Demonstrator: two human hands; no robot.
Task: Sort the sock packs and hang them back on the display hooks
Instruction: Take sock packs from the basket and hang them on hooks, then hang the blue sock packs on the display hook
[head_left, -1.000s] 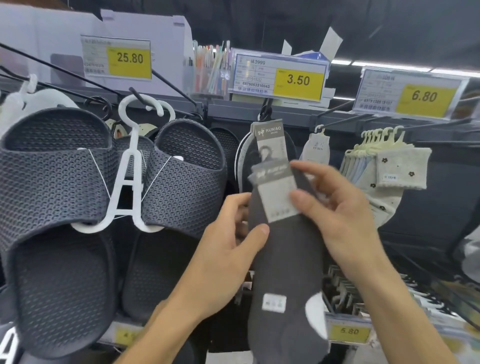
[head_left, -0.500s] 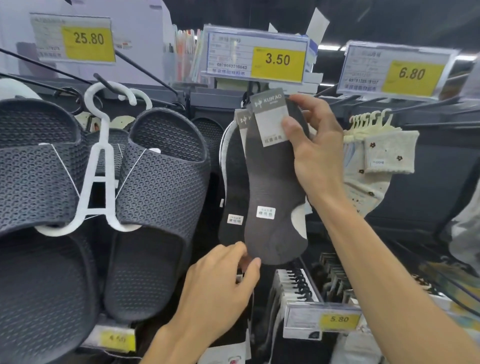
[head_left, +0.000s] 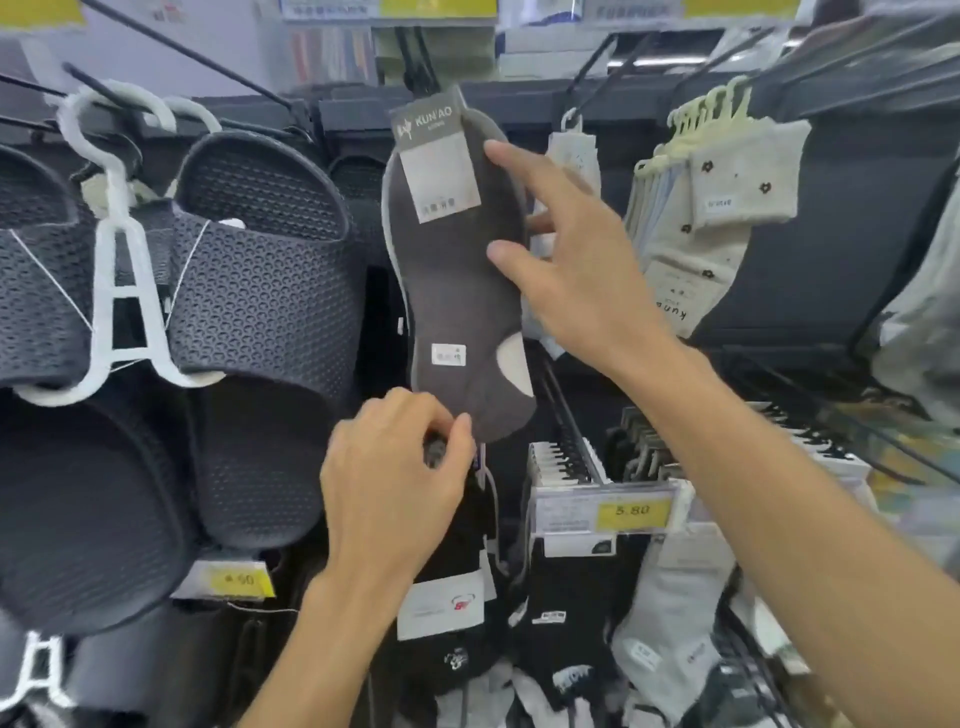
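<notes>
A dark grey sock pack (head_left: 457, 291) with a KUN'AO card hangs from the black display hook (head_left: 415, 62) at top centre, in front of other packs. My right hand (head_left: 576, 275) is at the pack's right edge with fingers spread. Its index fingertip and thumb touch the front of the sock, and another finger shows behind it. My left hand (head_left: 395, 478) is just below the sock's toe, fingers curled. It pinches the dark top of a black sock pack (head_left: 467, 525) on the lower row.
Dark slippers (head_left: 260, 260) on white hangers fill the left. Cream flower-print socks (head_left: 727, 208) hang at the right. A 5.80 price tag (head_left: 608, 512) juts out below, with black socks (head_left: 566, 623) and grey socks (head_left: 670, 623) under it. Hook rods stick out towards me.
My right hand raised the grey pack onto the hook and its fingers have since spread. My left hand let go, dropped down and now pinches a black pack on the lower row.
</notes>
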